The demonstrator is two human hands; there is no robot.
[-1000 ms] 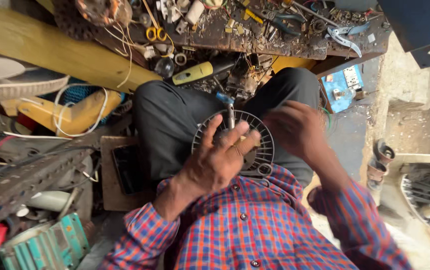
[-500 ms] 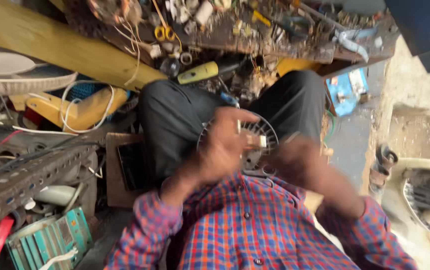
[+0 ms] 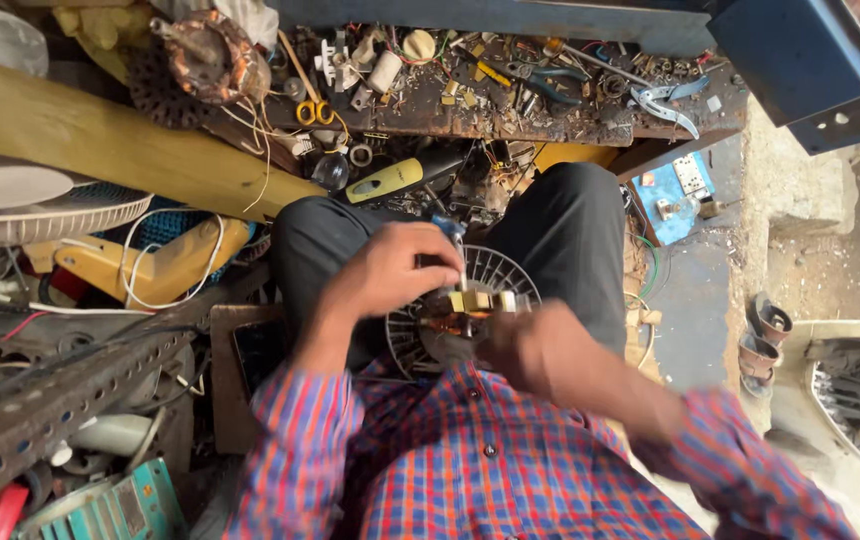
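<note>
here my left hand (image 3: 390, 275) pinches the motor core (image 3: 460, 310) over the round grille (image 3: 495, 275); my blurred right hand (image 3: 540, 355), grip unclear, sits nearer, just right.

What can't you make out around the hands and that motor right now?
Head view:
- Right hand: motion-blurred; its grip can't be read.
- Motor: partly covered by both hands; the left hand overlaps its top.
- Fan guard: lower part hidden by the hands and shirt.
- Bench parts: too small to identify.
</note>
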